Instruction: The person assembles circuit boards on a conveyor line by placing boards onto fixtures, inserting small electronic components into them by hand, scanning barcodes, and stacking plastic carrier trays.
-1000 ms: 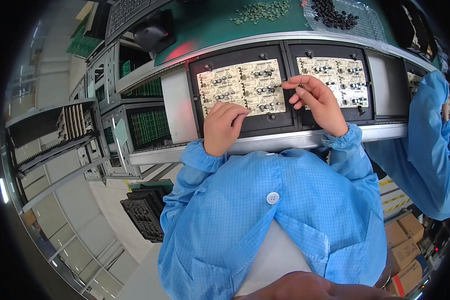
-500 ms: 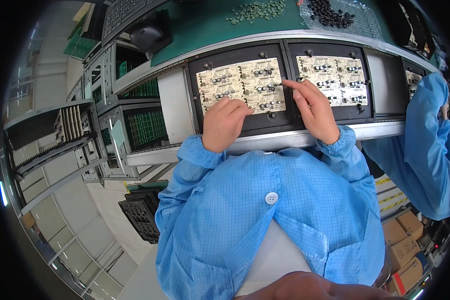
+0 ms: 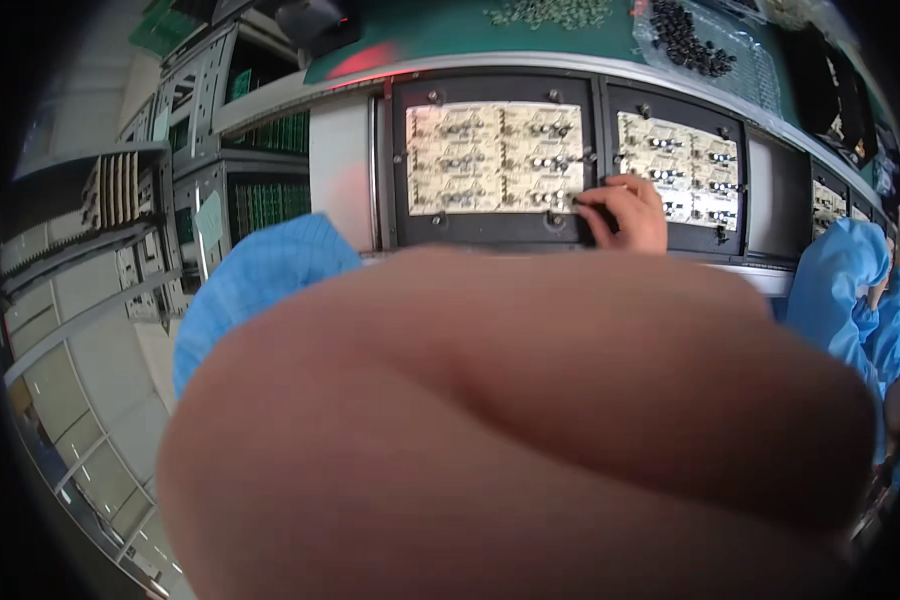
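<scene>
My right hand (image 3: 630, 212) rests on the black carrier (image 3: 495, 232), its curled fingertips at the lower right corner of the beige circuit board panel (image 3: 490, 155). I cannot tell whether the fingers hold a part. A second beige panel (image 3: 675, 165) lies in the carrier to the right, just above the hand. A big blurred skin-coloured shape (image 3: 520, 430) right at the lens hides the lower half of the view, including my left hand. Only a blue sleeve (image 3: 260, 280) shows at its left edge.
Behind the carriers lies a green bench top with a pile of small pale parts (image 3: 550, 12) and a tray of small black parts (image 3: 685, 40). Metal racks with green boards (image 3: 260, 200) stand at the left. A co-worker's blue sleeve (image 3: 850, 270) is at the right.
The view has tipped down and closer; a skin-coloured shape now covers my torso and left hand. My right hand slid left to the left panel's lower right corner.
</scene>
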`<state>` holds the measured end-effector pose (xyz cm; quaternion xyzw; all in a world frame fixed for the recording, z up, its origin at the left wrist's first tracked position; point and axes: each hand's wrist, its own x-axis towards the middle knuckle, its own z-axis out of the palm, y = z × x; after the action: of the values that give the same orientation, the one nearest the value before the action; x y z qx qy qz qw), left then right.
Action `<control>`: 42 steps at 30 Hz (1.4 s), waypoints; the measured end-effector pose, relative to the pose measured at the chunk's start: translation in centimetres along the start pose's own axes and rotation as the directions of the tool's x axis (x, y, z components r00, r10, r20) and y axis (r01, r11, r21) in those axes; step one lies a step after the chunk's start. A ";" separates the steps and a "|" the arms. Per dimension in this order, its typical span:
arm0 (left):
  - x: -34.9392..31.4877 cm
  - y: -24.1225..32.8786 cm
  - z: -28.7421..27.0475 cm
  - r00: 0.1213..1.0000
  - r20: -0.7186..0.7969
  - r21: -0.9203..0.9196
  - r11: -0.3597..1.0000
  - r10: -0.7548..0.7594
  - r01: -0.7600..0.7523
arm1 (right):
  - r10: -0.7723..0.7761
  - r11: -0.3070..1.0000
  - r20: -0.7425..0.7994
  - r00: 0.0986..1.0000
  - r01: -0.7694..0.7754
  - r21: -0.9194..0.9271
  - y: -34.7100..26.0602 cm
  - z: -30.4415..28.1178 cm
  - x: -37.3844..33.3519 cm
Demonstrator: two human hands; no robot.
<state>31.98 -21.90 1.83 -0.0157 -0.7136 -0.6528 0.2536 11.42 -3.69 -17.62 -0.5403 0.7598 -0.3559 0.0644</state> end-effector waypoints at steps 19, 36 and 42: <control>-4.0 8.6 -1.4 0.934 -0.188 0.474 0.861 0.303 -0.184 | -0.119 0.986 -0.043 0.992 0.114 -0.119 -0.2 0.6 -0.3; -4.0 -10.7 -2.0 0.702 -0.122 -0.440 0.672 -0.702 0.596 | -0.231 0.973 0.209 0.950 0.231 0.028 3.9 -3.6 5.2; -2.3 -14.8 3.1 0.884 -0.029 0.228 0.858 -0.466 0.459 | 0.144 0.914 -0.200 0.969 -0.207 -0.348 16.6 -8.4 13.5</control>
<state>27.66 -20.46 -12.76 0.1765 -0.7702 -0.6077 0.0799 -10.98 -8.74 -17.65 -0.4397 0.8610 -0.2456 -0.0708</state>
